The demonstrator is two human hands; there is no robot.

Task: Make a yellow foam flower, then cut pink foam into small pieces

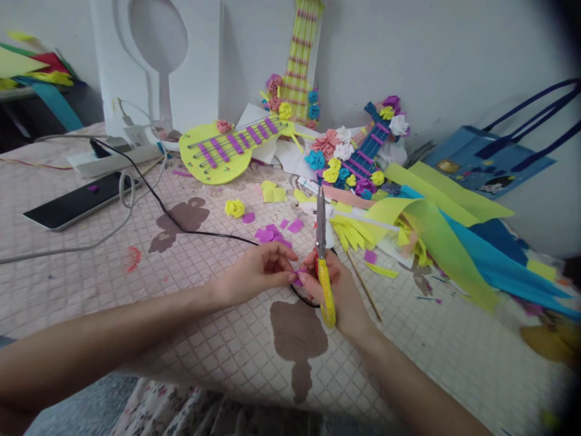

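My left hand (263,269) is closed, its thumb and fingertips pinching one edge of a small purple paper piece (299,277). The thumb and fingers of my right hand (340,290) meet at the other side of that piece. Scissors (325,284) with yellow handles also rest in my right hand, blades pointing up and away from me. Just beyond my hands lie several cut purple paper pieces (270,233). A yellow paper flower (235,208) sits a little farther to the left.
A black cable (213,235) crosses the quilted table cover (204,339) and passes under my hands. Paper guitars (227,151) stand at the back. At left are a phone (82,200) and a power strip (113,158); at right, coloured sheets (454,242), a thin stick (364,286) and a blue bag (490,157).
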